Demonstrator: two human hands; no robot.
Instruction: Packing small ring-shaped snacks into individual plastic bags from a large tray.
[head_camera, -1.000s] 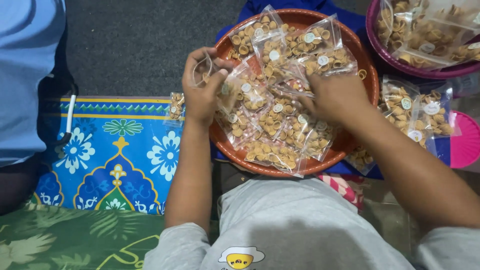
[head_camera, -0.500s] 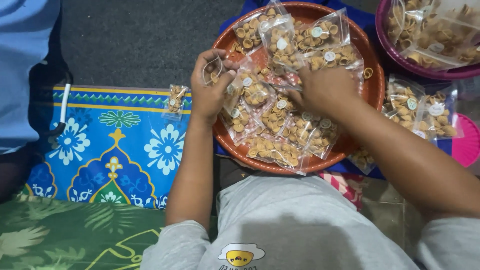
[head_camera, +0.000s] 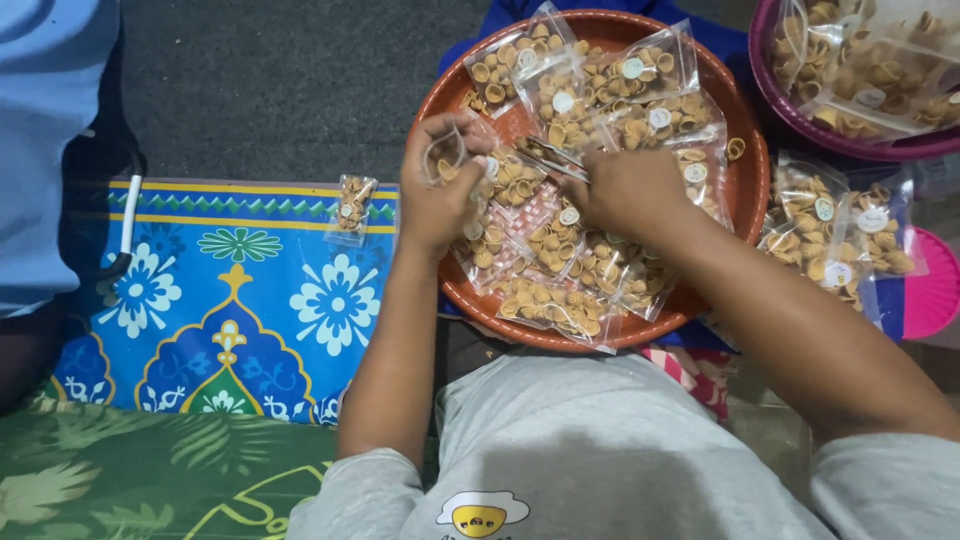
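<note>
Grey cloth of the person's shirt (head_camera: 600, 450) fills the near edge of the view, with a small egg-shaped print low on the chest. To its left lies a green leaf-patterned mat (head_camera: 130, 480), and beyond that a blue mat with flowers and a yellow arch (head_camera: 240, 300); a single small packet of shells (head_camera: 352, 205) sits on the blue mat near its upper border, apart from the rest.

Both forearms reach forward over a round brown tray (head_camera: 750, 190) heaped with clear packets of small tan shell-shaped snacks (head_camera: 560, 300), each packet bearing a round white sticker. The left hand (head_camera: 440, 190) is at the tray's left rim, its grip curled around a small clear packet (head_camera: 445, 155) pinched between thumb and fingers, raised a little above the heap. The right hand (head_camera: 625, 190) rests palm-down in the middle of the tray, fingers bent into the pile; whether its grip has closed on a packet cannot be told, since the fingertips are hidden among the bags.

Right of the tray, more filled packets (head_camera: 835, 235) lie on the floor, beside a pink lid (head_camera: 935, 285). Further off, at the top right, a purple bowl (head_camera: 800, 125) holds larger bags of the same shells. Dark grey carpet (head_camera: 270, 90) lies behind, and a person's blue sleeve (head_camera: 50, 130) shows at the far left.
</note>
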